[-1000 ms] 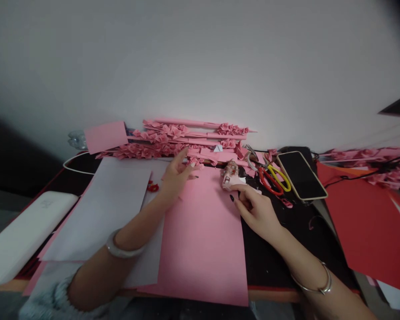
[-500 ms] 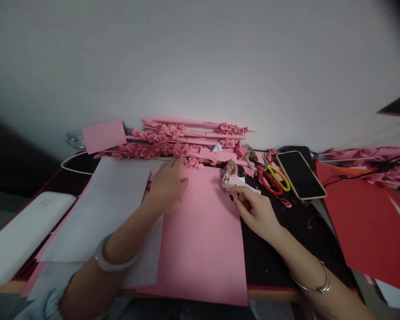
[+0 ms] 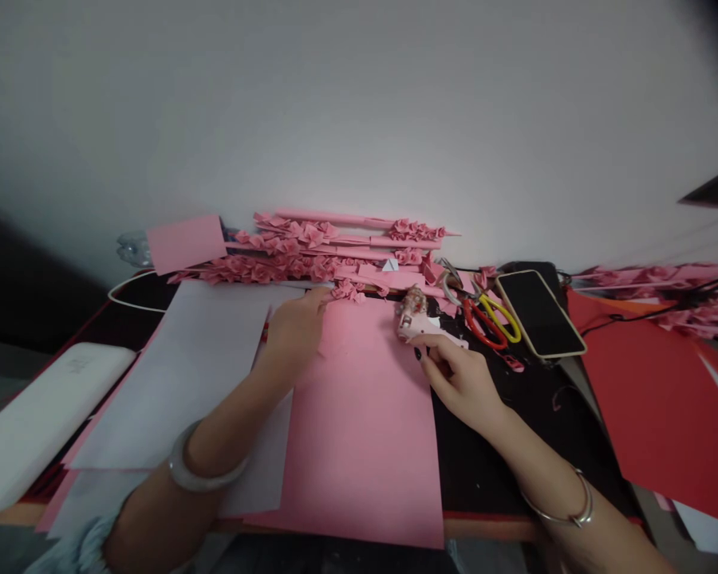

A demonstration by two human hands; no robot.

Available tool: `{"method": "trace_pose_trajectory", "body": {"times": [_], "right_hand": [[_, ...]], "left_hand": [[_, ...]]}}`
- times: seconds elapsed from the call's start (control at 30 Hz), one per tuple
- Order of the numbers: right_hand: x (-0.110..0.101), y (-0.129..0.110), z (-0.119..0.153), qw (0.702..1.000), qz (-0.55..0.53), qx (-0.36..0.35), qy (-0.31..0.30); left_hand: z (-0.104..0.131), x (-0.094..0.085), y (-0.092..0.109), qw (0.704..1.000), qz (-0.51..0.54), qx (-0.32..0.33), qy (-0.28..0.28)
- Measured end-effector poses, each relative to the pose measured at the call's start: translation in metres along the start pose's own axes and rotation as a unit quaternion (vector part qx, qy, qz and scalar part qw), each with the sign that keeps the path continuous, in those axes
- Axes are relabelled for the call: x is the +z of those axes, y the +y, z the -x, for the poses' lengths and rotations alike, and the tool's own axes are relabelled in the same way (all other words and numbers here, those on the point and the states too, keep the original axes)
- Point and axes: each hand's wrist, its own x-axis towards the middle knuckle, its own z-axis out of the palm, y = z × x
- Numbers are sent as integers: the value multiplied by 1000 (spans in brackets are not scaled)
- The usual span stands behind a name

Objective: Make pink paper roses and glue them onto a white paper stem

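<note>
My left hand (image 3: 296,331) is at the far left edge of a pink sheet of paper (image 3: 362,446), close to a cluster of pink paper flowers (image 3: 348,290). Its fingertips are blurred and partly turned away, so I cannot make out their grip. My right hand (image 3: 463,379) rests by the sheet's right edge with thumb and forefinger drawn near each other. Against its fingers lies a pink hot glue gun (image 3: 408,323), with nozzle pointing away. Whether those fingers pinch the paper or touch the glue gun's handle is unclear.
White and pink sheets (image 3: 197,375) lie at left beside a white power bank (image 3: 65,406). Paper flower stems (image 3: 299,267) line the wall. Red-and-yellow-handled pliers (image 3: 491,323), a phone (image 3: 540,313) and red paper (image 3: 664,406) are at right.
My left hand has moved slightly, its fingers drawn in from their spread over the pink sheet toward its far left corner. My right hand is nearly still.
</note>
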Motion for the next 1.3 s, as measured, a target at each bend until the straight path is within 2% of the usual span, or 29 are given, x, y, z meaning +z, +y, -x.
{"method": "trace_pose_trajectory", "body": {"times": [0.1,0.17,0.3,0.43,0.57,0.67,0.97,1.07,1.2,1.3], "right_hand": [[0,0,0,1000,1,1,-1],[0,1,-1,1000,1,1,0],[0,1,-1,1000,0,3,-4],[1,2,0,1000,0,1,-4],[1,2,1,1000,-1,1,-7],[1,1,0,1000,0,-4,-5],[0,1,-2,1000,17,8,-2],[-3,3,-4,998,45,28,24],[-9,7,-5,993,90,52,59],[-13,10,-4,990,108,57,72]], "left_hand": [[0,0,-1,997,-72,-3,27],[1,0,-1,996,-82,11,44],[3,2,1,993,-79,77,52],[5,6,3,989,-90,119,4],[9,13,3,988,-71,119,-70],[12,18,1,987,-63,103,-105],[10,22,2,989,-50,70,-119],[5,18,0,992,-48,66,-93],[-10,8,-14,993,-114,27,26],[-22,4,-27,987,-154,11,31]]}}
